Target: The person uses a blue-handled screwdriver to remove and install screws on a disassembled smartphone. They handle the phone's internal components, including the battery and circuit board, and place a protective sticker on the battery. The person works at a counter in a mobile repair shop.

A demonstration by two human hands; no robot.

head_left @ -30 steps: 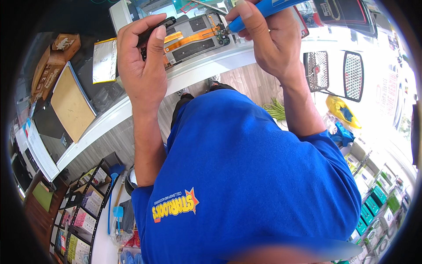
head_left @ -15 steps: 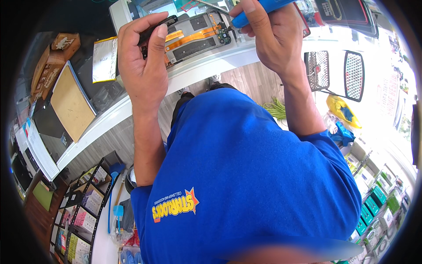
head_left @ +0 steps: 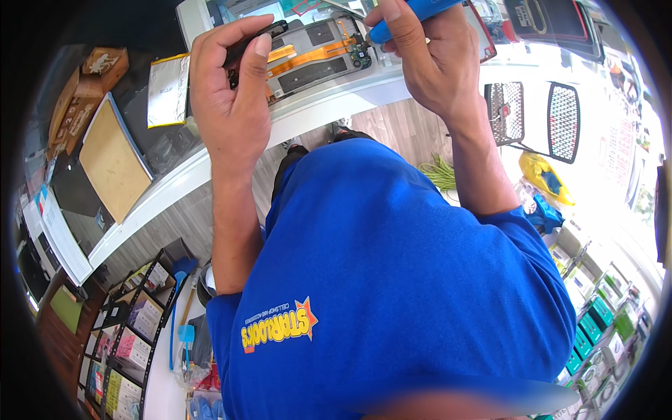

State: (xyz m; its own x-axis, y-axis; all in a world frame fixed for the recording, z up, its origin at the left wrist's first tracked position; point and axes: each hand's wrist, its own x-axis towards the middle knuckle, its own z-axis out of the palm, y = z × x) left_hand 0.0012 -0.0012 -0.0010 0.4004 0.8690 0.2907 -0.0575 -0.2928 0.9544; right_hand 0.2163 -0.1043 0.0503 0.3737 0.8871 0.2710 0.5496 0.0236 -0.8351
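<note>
An opened phone, with its bare inner frame and orange flex cables, lies over the counter. My left hand is closed at its left end, thumb and fingers around a black phone part there; what the fingers cover is hidden. A thick blue screwdriver is gripped in my right hand. Its tip points at the small circuit board on the phone's right end; whether it touches cannot be made out.
A silver battery-like pack with yellow edges lies left of my left hand. Farther left are a tan board and a wooden box. The white counter edge runs before me. A dark mat lies far right.
The screwdriver and my right hand have shifted very slightly left. The phone sits a touch farther right in the picture, and both hands keep their grip.
</note>
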